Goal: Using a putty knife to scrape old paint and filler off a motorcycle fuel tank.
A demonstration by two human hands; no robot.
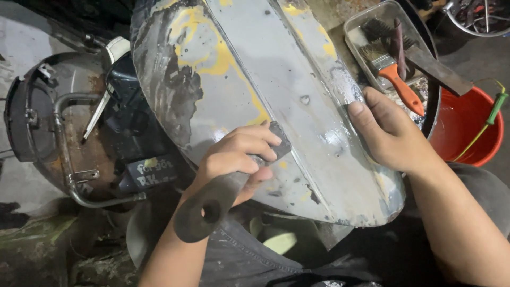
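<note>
A large curved grey metal panel (276, 90) with yellow patches and dark rust spots rests across my lap. My left hand (236, 157) grips a dark flat scraper (212, 204) by its handle, which has a hole at the end; its blade end presses on the panel near the middle. My right hand (385, 133) holds the panel's right edge, fingers curled over the rim.
A clear plastic tray (372, 21) at the upper right holds an orange-handled brush (398, 82) and a dark flat tool. A red bucket (467, 127) stands at the right. A rusty scooter body (69, 127) lies at the left.
</note>
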